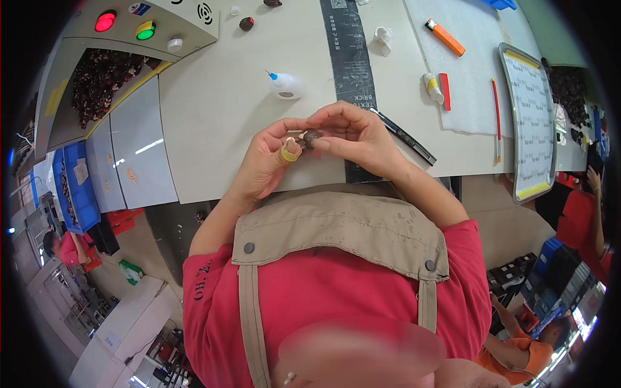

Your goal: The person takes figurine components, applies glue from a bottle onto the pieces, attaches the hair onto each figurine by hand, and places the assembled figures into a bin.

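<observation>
Over the table's near edge, my two hands meet around a small dark brown, roundish piece with a rough surface. My left hand pinches it from the left; a yellowish band is wrapped round its thumb. From the other side my right hand grips the piece between thumb and fingers. A small pale bit shows between the fingertips, too small to name. Beyond the hands stands a white squeeze bottle with a blue tip. Just right of my right hand lies a black pen.
A machine with red and green buttons stands at left, dark pieces heaped in its opening. At right lie an orange tool, a small tube, a red brush and a metal tray. Other people work farther off.
</observation>
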A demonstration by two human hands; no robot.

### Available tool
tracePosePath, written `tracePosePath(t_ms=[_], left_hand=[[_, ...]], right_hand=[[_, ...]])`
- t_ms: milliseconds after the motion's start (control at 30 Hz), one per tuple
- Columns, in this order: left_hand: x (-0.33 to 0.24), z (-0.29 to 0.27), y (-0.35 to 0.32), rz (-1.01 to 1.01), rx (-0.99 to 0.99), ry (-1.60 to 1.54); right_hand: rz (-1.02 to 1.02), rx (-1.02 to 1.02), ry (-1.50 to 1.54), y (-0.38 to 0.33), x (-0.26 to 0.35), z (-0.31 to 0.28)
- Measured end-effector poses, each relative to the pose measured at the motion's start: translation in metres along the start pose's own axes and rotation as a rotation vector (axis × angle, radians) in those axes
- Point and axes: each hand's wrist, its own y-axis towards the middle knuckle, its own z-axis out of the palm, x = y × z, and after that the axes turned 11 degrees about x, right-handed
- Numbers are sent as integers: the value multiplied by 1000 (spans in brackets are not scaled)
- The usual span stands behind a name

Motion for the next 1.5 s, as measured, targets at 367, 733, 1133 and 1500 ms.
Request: tracePosePath(t_ms=[367,733,1133,1500], left_hand=[[-2,-1,-1,55,117,4],[-2,-3,-3,-49,84,-102],[-2,-1,-4,-58,99,-159],[-10,1,-2,-68,140,-31]], right_hand=[[-40,6,-24,-2,2,0],[-2,25,-35,-2,0,0],[14,3,-5,-3,1,2],[85,62,161,-2,6,3]])
